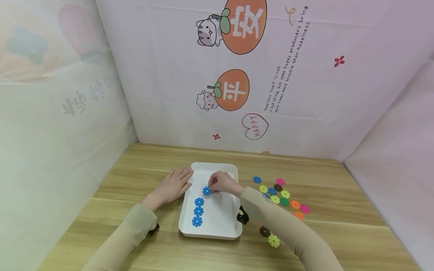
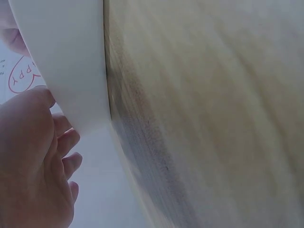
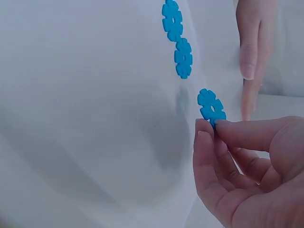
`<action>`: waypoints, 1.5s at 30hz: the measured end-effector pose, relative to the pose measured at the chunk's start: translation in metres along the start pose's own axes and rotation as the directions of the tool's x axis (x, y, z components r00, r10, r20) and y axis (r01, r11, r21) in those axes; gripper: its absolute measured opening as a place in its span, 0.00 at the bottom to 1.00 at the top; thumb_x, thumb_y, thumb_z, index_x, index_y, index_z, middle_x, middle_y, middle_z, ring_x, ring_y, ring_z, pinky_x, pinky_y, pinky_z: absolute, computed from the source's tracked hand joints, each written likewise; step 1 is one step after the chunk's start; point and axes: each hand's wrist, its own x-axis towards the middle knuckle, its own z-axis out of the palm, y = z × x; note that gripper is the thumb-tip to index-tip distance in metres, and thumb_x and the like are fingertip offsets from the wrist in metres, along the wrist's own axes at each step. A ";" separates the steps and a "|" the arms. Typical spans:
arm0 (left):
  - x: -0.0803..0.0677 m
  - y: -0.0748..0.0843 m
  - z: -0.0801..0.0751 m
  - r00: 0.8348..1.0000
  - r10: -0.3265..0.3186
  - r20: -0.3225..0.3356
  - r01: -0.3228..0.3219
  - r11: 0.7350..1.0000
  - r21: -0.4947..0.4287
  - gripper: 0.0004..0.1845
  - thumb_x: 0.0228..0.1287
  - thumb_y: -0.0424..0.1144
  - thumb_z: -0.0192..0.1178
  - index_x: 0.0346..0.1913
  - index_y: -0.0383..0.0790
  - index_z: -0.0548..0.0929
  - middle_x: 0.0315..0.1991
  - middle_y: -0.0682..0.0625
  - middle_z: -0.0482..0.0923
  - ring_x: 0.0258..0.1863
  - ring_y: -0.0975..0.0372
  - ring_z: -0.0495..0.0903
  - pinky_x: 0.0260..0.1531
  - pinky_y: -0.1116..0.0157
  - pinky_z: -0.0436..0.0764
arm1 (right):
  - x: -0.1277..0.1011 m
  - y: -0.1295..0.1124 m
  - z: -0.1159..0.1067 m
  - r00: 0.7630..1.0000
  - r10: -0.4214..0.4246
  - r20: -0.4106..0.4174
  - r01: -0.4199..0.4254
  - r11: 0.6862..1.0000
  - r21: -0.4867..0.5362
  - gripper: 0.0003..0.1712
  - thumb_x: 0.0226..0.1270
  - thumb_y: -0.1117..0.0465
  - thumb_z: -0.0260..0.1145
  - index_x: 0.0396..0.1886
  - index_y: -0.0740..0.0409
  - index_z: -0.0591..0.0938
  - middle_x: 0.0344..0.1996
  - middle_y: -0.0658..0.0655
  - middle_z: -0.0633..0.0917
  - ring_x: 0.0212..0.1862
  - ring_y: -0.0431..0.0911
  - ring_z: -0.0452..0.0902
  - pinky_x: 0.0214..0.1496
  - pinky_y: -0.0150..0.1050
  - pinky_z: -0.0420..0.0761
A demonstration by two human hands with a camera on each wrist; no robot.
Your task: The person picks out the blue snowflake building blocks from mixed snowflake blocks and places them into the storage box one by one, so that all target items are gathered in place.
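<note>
A white tray (image 1: 217, 226) lies on the wooden table. My right hand (image 1: 222, 183) is over it, pinching a blue notched snowflake disc (image 1: 207, 191) between thumb and fingertips. In the right wrist view this disc (image 3: 212, 105) is tilted and apart from the others. Several blue discs (image 1: 198, 211) form a short column on the left part of the tray floor. My left hand (image 1: 173, 185) rests at the tray's left rim with its fingers extended. The left wrist view shows that hand (image 2: 33, 161) beside the white tray wall (image 2: 66, 61).
Loose discs in blue, yellow, brown, green, orange and pink (image 1: 284, 202) lie scattered right of the tray. A brown disc (image 1: 265, 231) and a yellow one (image 1: 274, 241) lie nearer the front, by the right sleeve. Printed cloth walls (image 1: 162, 94) stand behind and at both sides.
</note>
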 end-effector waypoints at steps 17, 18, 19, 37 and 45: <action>0.002 -0.004 0.006 1.000 -0.005 -0.004 0.005 1.000 0.016 0.31 0.80 0.53 0.40 0.77 0.41 0.58 0.79 0.45 0.55 0.79 0.47 0.53 0.78 0.43 0.52 | 0.018 -0.004 0.021 1.000 -0.020 -0.002 0.020 0.999 -0.050 0.02 0.64 0.69 0.68 0.34 0.65 0.84 0.30 0.56 0.85 0.30 0.46 0.80 0.35 0.30 0.85; 0.002 -0.004 0.006 1.000 -0.005 -0.004 0.005 1.000 0.016 0.31 0.80 0.53 0.40 0.77 0.41 0.58 0.79 0.45 0.55 0.79 0.47 0.53 0.78 0.43 0.52 | 0.018 -0.005 0.021 1.000 -0.018 -0.001 0.018 0.998 -0.055 0.02 0.64 0.68 0.68 0.34 0.65 0.84 0.30 0.56 0.85 0.30 0.46 0.80 0.35 0.30 0.85; 0.002 -0.004 0.006 1.000 -0.005 -0.003 0.005 1.000 0.017 0.31 0.80 0.53 0.40 0.77 0.41 0.58 0.79 0.45 0.55 0.79 0.47 0.53 0.78 0.43 0.51 | 0.019 -0.005 0.022 1.000 -0.016 0.000 0.016 0.998 -0.059 0.02 0.64 0.68 0.68 0.34 0.65 0.84 0.30 0.56 0.85 0.30 0.46 0.80 0.35 0.30 0.85; 0.001 -0.002 0.004 1.000 -0.004 -0.005 0.004 1.000 0.010 0.31 0.79 0.52 0.42 0.77 0.40 0.59 0.79 0.45 0.55 0.79 0.47 0.54 0.77 0.42 0.52 | 0.025 -0.008 0.023 1.000 -0.007 0.021 0.009 0.994 -0.109 0.02 0.64 0.70 0.67 0.34 0.63 0.86 0.31 0.55 0.87 0.28 0.40 0.76 0.33 0.28 0.81; 0.001 -0.002 0.004 1.000 -0.004 -0.006 0.004 1.000 0.004 0.31 0.80 0.51 0.42 0.77 0.40 0.60 0.79 0.44 0.56 0.79 0.46 0.54 0.77 0.41 0.52 | 0.024 -0.010 0.023 1.000 -0.012 0.004 0.013 0.992 -0.123 0.03 0.62 0.71 0.69 0.33 0.62 0.87 0.32 0.56 0.87 0.29 0.40 0.74 0.35 0.29 0.81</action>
